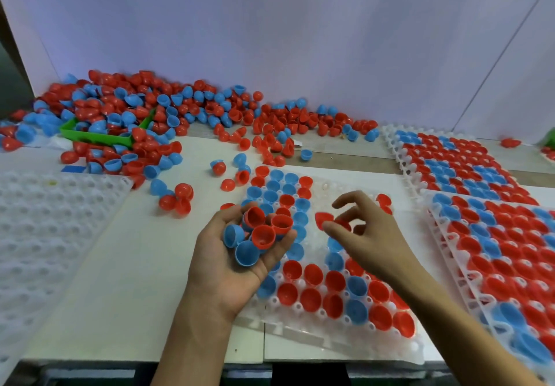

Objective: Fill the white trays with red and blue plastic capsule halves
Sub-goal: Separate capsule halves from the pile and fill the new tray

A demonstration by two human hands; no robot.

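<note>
A white tray (pixel 345 202) lies in front of me, partly filled with red and blue capsule halves along its left side and near rows. My left hand (pixel 237 253) is cupped palm up over the tray's left edge and holds a handful of capsule halves (pixel 258 232), red and blue mixed. My right hand (pixel 369 232) hovers over the tray's middle and pinches a red capsule half (pixel 324 220) between thumb and fingers, above bare pockets.
A big heap of loose red and blue halves (pixel 180 115) runs along the back wall, partly over a green bin (pixel 99 136). Two filled trays (pixel 456 163) (pixel 510 247) lie at the right. A bare white tray (pixel 45 220) sits at the left. Stray halves (pixel 177 198) lie between.
</note>
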